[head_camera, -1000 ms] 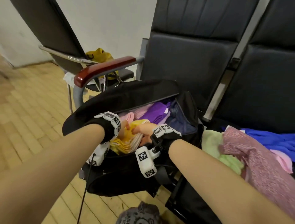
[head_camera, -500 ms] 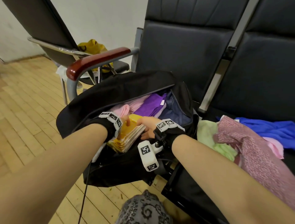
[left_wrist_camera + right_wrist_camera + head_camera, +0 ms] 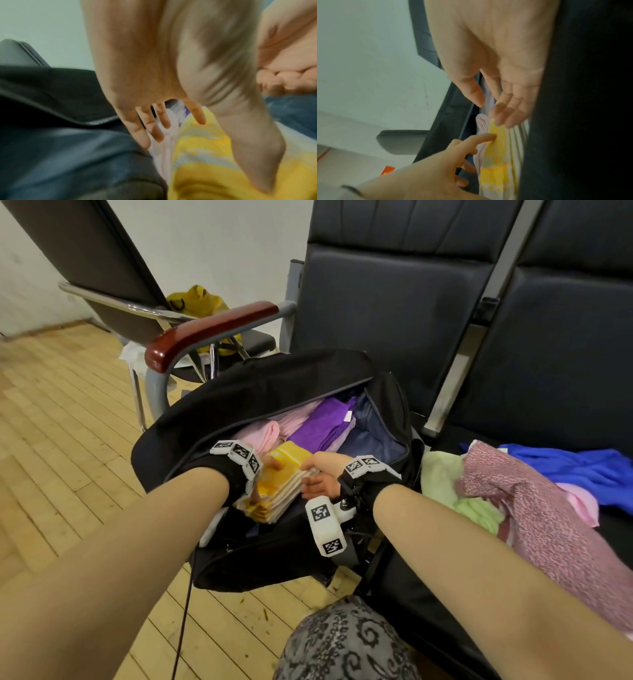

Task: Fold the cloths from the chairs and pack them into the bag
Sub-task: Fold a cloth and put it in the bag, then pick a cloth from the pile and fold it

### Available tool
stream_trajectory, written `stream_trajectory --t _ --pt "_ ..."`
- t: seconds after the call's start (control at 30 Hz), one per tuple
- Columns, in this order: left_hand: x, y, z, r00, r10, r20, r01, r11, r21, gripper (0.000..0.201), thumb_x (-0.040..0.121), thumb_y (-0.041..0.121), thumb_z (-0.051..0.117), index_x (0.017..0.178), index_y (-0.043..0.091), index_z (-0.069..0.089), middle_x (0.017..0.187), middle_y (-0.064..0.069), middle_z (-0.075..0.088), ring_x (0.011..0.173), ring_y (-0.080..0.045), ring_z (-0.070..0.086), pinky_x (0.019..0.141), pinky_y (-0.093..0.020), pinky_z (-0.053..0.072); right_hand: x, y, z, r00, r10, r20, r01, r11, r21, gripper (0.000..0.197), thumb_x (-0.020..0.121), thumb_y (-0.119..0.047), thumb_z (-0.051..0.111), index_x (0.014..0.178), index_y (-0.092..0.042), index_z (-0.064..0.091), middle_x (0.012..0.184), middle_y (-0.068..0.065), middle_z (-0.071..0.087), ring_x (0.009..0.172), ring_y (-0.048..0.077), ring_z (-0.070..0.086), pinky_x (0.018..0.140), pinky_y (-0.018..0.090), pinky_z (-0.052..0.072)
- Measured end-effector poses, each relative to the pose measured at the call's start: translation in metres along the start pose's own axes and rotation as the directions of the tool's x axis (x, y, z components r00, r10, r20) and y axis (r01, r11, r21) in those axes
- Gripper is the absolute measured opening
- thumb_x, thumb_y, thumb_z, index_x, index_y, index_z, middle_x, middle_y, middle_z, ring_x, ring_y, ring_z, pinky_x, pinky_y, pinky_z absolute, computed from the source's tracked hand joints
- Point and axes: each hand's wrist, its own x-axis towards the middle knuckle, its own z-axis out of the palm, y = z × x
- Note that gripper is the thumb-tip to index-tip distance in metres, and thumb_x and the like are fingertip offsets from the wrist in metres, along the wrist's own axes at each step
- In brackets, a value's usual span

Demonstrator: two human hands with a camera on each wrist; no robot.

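Note:
A black bag (image 3: 260, 392) lies open on the chair seat, with folded pink (image 3: 263, 433) and purple cloths (image 3: 325, 422) inside. At its near end a folded yellow-and-white cloth (image 3: 274, 491) stands tilted on edge between my hands. My left hand (image 3: 269, 470) has straight, spread fingers (image 3: 164, 121); its thumb lies along the yellow cloth (image 3: 202, 162). My right hand (image 3: 315, 477) presses straight fingers (image 3: 505, 119) against the other side of the yellow cloth (image 3: 496, 162), thumb held apart. How deep the cloth sits in the bag is hidden.
Loose cloths are heaped on the seat to the right: green (image 3: 445, 481), pink patterned (image 3: 534, 508), blue (image 3: 582, 470). A red-brown armrest (image 3: 212, 326) runs left of the bag. Behind it another chair holds a yellow bag (image 3: 195, 302). Wooden floor lies to the left.
The yellow cloth, loosely fanned between my hands a second ago, is now squared up and tipped onto its edge. Both hands stay at the bag's near end.

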Motion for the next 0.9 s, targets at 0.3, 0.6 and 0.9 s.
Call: stream_trajectory --t 0.3,0.6,0.9 --pt "-0.072 0.000 -0.060 0.956 -0.112 -0.272 0.025 0.952 -0.304 0.063 0.087 0.046 0.059 0.141 0.025 0.037 0.137 -0.013 0.036 0.120 -0.033 0.047 0.101 -0.034 0.037 -0.090 -0.043 -0.023 0.940 -0.334 -0.077 0.339 0.939 0.066 0.013 0.095 -0.012 0.050 0.087 -0.007 0.058 0.076 0.006 0.058 0.066 0.017 0.056 0.060 0.025 0.050" --pt "-0.135 0.061 -0.125 0.849 -0.007 -0.529 -0.253 0.873 -0.418 0.055 0.092 0.043 0.052 0.139 0.017 0.040 0.136 -0.015 0.044 0.122 -0.030 0.049 0.100 -0.033 0.038 -0.214 -0.030 -0.077 0.857 -0.469 -0.214 0.456 0.883 -0.111 0.011 0.097 -0.016 0.049 0.104 -0.009 0.054 0.081 0.005 0.056 0.068 0.018 0.058 0.065 0.026 0.050" --pt "-0.192 0.192 -0.148 0.774 0.302 -0.557 -0.496 0.835 -0.237 0.056 0.090 0.040 0.056 0.139 0.019 0.040 0.136 -0.014 0.039 0.120 -0.031 0.049 0.101 -0.037 0.041 -0.335 0.046 -0.175 0.746 -0.439 -0.500 0.374 0.898 -0.230 0.010 0.098 -0.011 0.045 0.105 -0.005 0.049 0.084 0.008 0.054 0.069 0.021 0.056 0.066 0.030 0.048"
